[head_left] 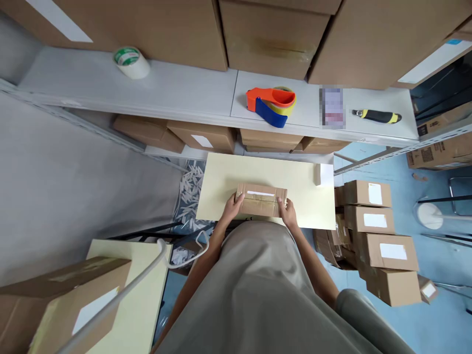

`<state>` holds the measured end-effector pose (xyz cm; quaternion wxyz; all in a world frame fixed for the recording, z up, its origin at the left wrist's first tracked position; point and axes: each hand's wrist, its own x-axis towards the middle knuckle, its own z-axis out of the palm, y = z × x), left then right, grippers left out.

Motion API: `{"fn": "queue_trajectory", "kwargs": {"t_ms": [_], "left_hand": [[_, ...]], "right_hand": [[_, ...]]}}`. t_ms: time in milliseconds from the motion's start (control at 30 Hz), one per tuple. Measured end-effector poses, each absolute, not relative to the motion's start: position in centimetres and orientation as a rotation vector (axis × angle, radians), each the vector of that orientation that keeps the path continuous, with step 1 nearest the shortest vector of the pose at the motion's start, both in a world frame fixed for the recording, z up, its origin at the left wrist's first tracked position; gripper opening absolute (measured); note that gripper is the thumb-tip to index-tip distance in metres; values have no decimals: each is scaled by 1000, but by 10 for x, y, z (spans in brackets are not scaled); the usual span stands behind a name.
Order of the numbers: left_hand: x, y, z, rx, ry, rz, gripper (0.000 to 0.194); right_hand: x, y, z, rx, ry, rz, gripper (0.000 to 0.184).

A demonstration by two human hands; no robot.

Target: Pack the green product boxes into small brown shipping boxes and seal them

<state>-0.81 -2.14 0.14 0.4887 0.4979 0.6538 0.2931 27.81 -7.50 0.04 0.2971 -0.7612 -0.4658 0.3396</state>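
A small brown cardboard box [260, 209] with clear tape and a white strip on its top lies at the near side of a cream-coloured table [224, 172]. My left hand [232, 206] grips the box's left end, thumb on top. At the opposite end my right hand [288, 213] holds it the same way, thumb over the top edge. The undersides of both hands' fingers are hidden. Beyond the box, toward the table's right end, stands a small white block or stack of paper [324, 175].
A grey shelf [184, 88] above the table carries a tape roll [132, 62], an orange and blue tape dispenser [271, 104], a utility knife [376, 116] and large cartons [273, 39]. Labelled boxes [376, 220] are stacked at right. A white tubular arm [121, 295] crosses the lower left.
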Motion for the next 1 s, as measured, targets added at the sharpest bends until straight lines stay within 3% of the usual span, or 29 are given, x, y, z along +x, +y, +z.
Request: {"fn": "queue_trajectory", "kwargs": {"t_ms": [100,433,667,767,867,1000], "left_hand": [[-16,-33,0,1194,1716,803,59],[-35,-9,28,1497,1795,890,33],[-36,-20,25,1145,2063,595,24],[-34,-33,18,1055,2037,608,29],[-31,-47,13,962,2015,686,40],[-22,-66,13,821,2028,858,47]], "right_hand": [[276,-82,8,-2141,-1369,711,65],[265,-52,29,-2029,-1751,506,44],[254,-56,19,-2052,-1923,766,33],[254,-57,24,-2076,-2040,902,33],[261,-34,52,-2060,-2070,860,47],[270,50,131,-1768,-2024,439,50]]}}
